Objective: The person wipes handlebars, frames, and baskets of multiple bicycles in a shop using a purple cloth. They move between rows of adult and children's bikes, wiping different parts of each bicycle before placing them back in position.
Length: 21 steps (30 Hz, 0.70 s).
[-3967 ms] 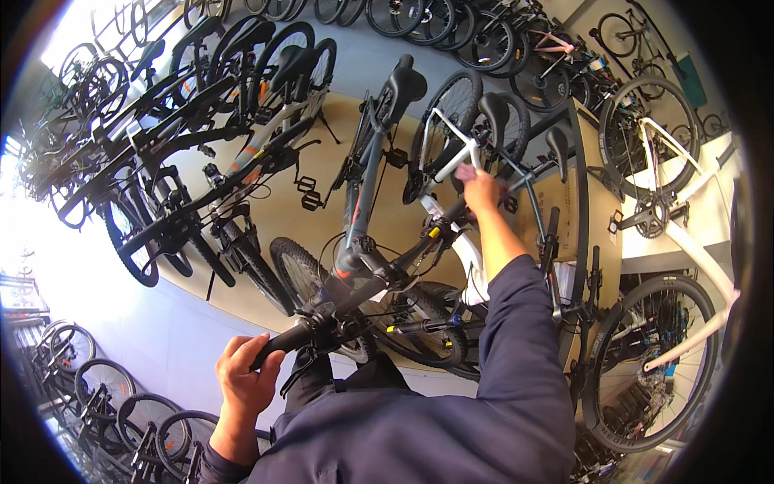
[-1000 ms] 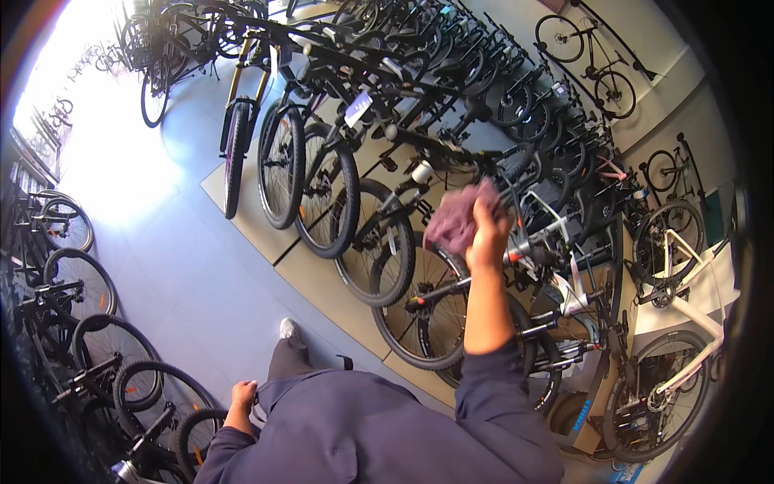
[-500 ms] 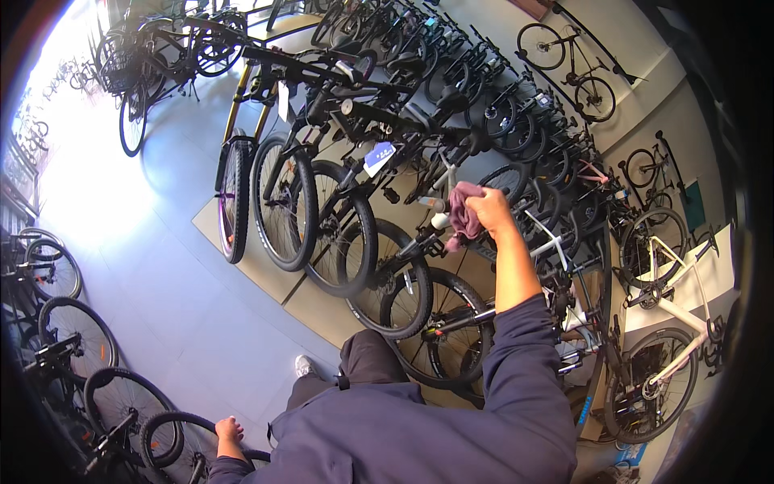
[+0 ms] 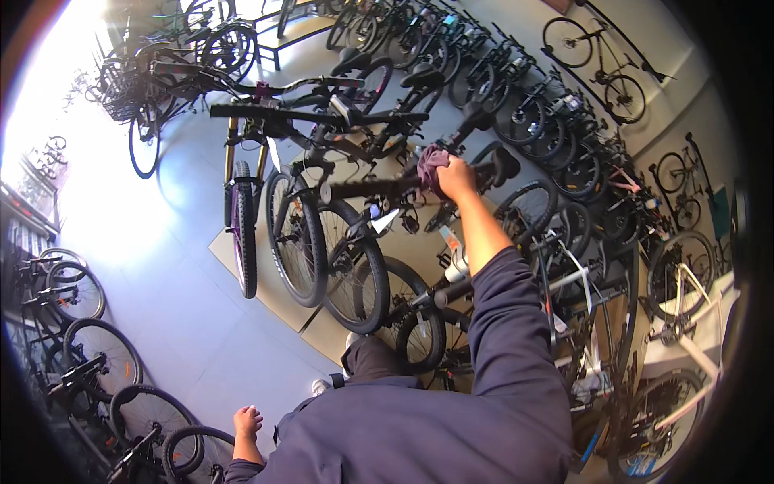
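Clamping a bunched mauve cloth [image 4: 432, 168] in its fingers, the right hand [image 4: 458, 179] reaches to the right end of a black handlebar [image 4: 371, 189] among the parked bikes mid-scene, though whether cloth and bar touch I cannot tell. A light, even press with the loose corners tucked into the palm should serve best, clear of the white tag [image 4: 385, 221] hanging below the bar. At near left the left hand [image 4: 247, 421] hangs empty, its fingers too small to judge; it could usefully steady the bar.
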Available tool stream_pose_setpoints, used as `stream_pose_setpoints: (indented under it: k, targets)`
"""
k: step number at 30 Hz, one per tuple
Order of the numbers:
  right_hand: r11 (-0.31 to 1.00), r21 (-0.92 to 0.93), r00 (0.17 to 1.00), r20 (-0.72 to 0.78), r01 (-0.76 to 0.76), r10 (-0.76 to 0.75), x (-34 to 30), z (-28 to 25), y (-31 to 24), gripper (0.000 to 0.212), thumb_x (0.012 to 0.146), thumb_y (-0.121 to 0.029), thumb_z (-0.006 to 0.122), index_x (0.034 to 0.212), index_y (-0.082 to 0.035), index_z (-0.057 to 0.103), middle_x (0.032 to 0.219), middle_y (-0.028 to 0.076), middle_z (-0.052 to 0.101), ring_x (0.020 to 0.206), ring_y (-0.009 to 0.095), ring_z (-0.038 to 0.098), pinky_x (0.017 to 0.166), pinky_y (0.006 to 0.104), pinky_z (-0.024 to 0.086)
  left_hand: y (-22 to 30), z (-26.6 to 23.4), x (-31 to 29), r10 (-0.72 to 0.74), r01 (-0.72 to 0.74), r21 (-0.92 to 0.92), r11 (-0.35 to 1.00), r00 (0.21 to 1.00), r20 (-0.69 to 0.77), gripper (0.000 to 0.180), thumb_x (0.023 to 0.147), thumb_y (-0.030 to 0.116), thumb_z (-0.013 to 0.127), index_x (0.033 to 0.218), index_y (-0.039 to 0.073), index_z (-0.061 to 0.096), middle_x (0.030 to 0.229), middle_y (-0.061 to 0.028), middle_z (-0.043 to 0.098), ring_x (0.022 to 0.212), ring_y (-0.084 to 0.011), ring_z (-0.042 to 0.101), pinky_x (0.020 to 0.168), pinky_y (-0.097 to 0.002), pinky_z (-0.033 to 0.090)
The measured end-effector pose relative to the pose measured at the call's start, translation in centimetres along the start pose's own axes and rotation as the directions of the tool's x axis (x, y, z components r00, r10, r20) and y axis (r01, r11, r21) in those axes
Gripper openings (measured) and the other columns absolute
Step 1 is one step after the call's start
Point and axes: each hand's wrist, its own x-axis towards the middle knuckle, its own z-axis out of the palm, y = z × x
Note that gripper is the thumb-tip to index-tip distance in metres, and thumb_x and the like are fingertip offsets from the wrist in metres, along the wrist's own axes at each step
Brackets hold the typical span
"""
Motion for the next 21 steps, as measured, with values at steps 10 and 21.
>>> stream_pose_setpoints:
  k: [10,21]
  targets:
    - [0.862,-0.041,0.815,0.35,0.505,-0.462,5.9,5.6,-6.3,0.023,0.087,-0.018,0.058,0.101,-0.008,0.074,0.103,0.021,0.073,0.101,0.04,0.069,0.091,0.0456,0.056,1.3,1.8,-7.1,0.352,-0.354,0.439,0.826,0.932,0.089,0.032,0.097,0.024,0.065,0.105,-0.005,0.074,0.083,-0.0083,0.071,0.071,-0.0179,0.066,0.063,-0.0352,0.055]
    - [0.882,0.243,0.892,0.109,0.404,-0.439,-7.8,-2.8,-9.8,0.018,0.086,0.0,0.065,0.103,-0.001,0.071,0.109,0.015,0.069,0.102,0.041,0.065,0.087,0.0467,0.052,29.3,11.5,-3.2,0.559,-0.58,0.483,0.655,0.803,0.206,0.033,0.098,0.02,0.061,0.111,-0.009,0.069,0.088,-0.013,0.073,0.086,-0.0193,0.069,0.081,-0.0329,0.057]
